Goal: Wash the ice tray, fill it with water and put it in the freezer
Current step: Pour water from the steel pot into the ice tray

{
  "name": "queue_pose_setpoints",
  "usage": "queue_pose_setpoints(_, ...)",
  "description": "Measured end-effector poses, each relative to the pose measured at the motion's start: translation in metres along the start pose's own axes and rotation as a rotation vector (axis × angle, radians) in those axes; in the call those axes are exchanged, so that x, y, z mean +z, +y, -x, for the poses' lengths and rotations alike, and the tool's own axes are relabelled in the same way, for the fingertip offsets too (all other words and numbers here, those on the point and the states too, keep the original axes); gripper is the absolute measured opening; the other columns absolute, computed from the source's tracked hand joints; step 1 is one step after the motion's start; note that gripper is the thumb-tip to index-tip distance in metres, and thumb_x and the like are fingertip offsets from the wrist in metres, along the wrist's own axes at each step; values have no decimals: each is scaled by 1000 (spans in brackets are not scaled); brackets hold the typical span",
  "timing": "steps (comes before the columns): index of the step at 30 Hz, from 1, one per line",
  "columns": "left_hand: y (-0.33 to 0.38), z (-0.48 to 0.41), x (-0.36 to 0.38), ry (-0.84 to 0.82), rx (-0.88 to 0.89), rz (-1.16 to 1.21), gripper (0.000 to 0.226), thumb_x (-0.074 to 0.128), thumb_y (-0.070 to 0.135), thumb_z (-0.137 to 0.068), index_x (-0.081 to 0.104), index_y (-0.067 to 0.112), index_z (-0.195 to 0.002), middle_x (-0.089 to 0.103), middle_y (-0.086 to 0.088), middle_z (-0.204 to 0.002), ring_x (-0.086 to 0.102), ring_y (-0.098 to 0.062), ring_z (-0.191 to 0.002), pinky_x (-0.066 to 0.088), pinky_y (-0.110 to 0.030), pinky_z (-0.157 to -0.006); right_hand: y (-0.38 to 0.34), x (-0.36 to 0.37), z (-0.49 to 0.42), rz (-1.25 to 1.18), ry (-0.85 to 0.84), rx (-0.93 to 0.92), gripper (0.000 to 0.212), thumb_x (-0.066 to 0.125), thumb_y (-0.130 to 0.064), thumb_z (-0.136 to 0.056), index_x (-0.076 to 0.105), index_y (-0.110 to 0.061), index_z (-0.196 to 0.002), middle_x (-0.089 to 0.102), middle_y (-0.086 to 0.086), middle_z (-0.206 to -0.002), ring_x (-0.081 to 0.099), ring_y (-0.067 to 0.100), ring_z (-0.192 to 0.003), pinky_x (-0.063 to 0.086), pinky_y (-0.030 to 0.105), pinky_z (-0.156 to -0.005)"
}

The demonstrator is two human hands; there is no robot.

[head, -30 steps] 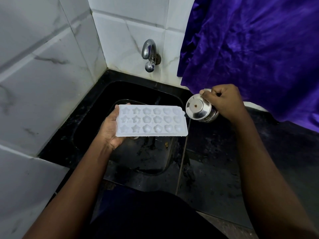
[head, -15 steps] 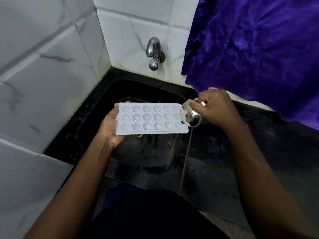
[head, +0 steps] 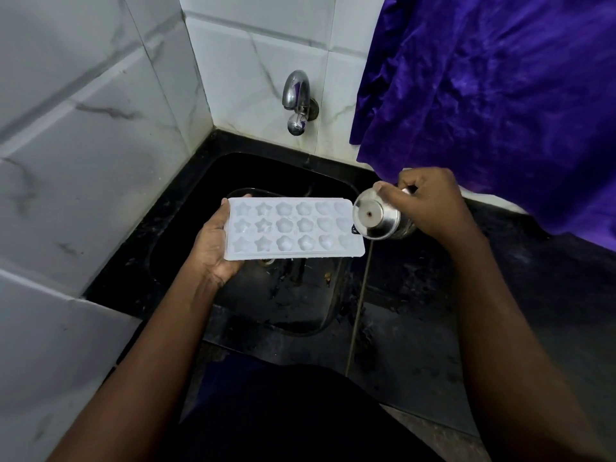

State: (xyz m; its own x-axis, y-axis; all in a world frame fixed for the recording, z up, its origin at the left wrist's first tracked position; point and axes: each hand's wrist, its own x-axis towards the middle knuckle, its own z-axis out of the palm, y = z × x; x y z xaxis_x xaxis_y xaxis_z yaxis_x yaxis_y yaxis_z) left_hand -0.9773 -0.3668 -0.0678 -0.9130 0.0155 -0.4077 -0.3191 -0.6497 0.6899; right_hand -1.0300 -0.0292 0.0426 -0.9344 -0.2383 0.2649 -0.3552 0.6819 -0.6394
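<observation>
Head view. The left grip (head: pixel 213 248) is clasping the 9 o'clock end of the ice tray (head: pixel 293 228) over the sink (head: pixel 300 171), with the tray's long axis lying 9-to-3. The right grip (head: pixel 430 201) is curling round a tilted steel cup (head: pixel 376 218) at the 3 o'clock end.

The left hand (head: pixel 213 248) shows only palm and thumb; its fingers are hidden beneath the ice tray (head: pixel 293 228). The right hand (head: pixel 430 201) covers the far part of the steel cup (head: pixel 376 216), whose mouth faces away. Whether the tray's cavities hold water cannot be told.
</observation>
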Motion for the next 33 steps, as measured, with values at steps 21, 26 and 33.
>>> queue_pose_setpoints(21, -8, 0, 10, -11, -5, -8, 48, 42, 57, -110, 66, 22, -132, 68, -14, -143, 67, -36, -129, 46, -68, -112, -38, 6, -2, 175, -79, -189, 57, 74, -37, -94, 35, -27, -53, 37, -7, -50, 33, 11, -48, 28, 30, -52)
queue_pose_setpoints(26, -7, 2, 9, -15, 2, -1, 47, 42, 56, -110, 68, 22, -128, 70, -13, -141, 69, -34, -126, 52, -62, -106, -37, 2, -4, 233, -55, -229, 58, 71, -39, -94, 32, -29, -53, 37, -6, -50, 33, 10, -48, 28, 31, -52)
queue_pose_setpoints(33, -8, 2, 9, -20, 2, -5, 49, 41, 56, -111, 64, 20, -135, 70, -13, -141, 70, -34, -126, 55, -60, -103, -38, -1, -6, 186, -40, -185, 58, 72, -39, -94, 34, -33, -52, 39, -5, -49, 34, 10, -47, 27, 29, -54)
